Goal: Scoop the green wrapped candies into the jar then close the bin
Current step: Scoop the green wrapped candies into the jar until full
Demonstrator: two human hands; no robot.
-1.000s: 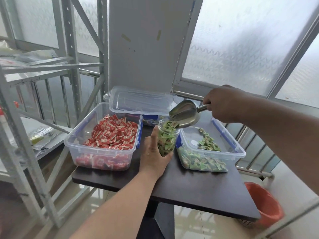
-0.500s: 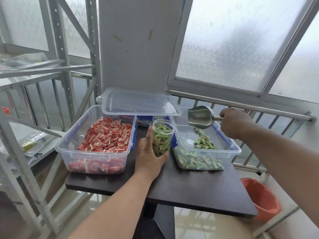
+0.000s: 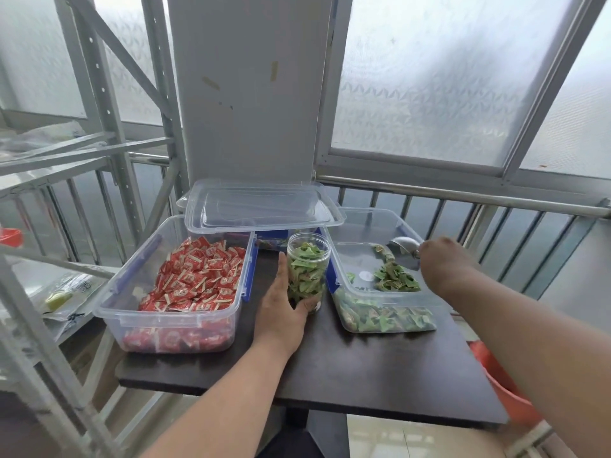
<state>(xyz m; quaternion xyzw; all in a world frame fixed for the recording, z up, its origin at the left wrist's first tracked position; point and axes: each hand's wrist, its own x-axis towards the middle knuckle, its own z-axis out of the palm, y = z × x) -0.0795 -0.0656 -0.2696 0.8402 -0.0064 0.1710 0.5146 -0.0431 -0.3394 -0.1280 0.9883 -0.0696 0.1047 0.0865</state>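
Observation:
A clear jar [image 3: 308,263] nearly full of green wrapped candies stands upright on the dark table [image 3: 363,368]. My left hand [image 3: 280,312] grips its lower side. To its right is an open clear bin [image 3: 370,233] with green candies [image 3: 395,280] piled toward its near side. My right hand [image 3: 444,264] holds the handle of a metal scoop [image 3: 404,245], whose bowl is down inside the far right of that bin. The bin's clear lid [image 3: 261,206] lies on another container behind the jar.
An open bin of red wrapped candies [image 3: 195,279] sits left of the jar. A grey metal rack [image 3: 109,133] stands at the left, a railing and frosted window behind. An orange bucket [image 3: 499,378] is on the floor, right of the table.
My right hand carried the scoop from over the jar's mouth to the right and down into the green candy bin. My left hand stayed on the jar.

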